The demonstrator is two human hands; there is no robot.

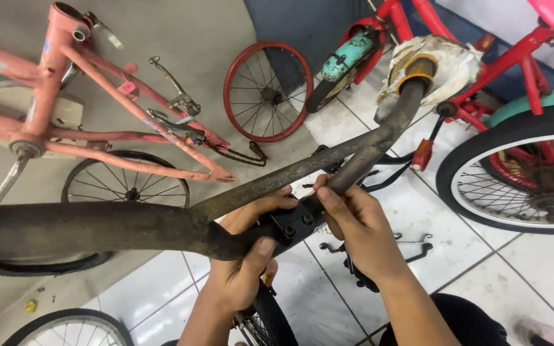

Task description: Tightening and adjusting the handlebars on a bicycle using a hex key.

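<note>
A rusty dark handlebar (pixel 129 227) with a crossbar (pixel 270 179) runs from the left edge up to a worn orange grip (pixel 418 70) at the upper right. My left hand (pixel 242 263) wraps around the bar's lower middle, thumb beside the black stem clamp (pixel 293 224) with two bolts. My right hand (pixel 357 221) grips the bar and clamp from the right, fingers curled over the tube. Below my hands a dark front tyre (pixel 274 320) shows.
A faded pink bicycle frame (pixel 104 83) stands at the upper left with a chain hanging. A red rim (pixel 267 90) leans against the wall. A red bicycle with a black tyre (pixel 514 173) stands at the right. Black brake parts (pixel 411 247) lie on white tiles.
</note>
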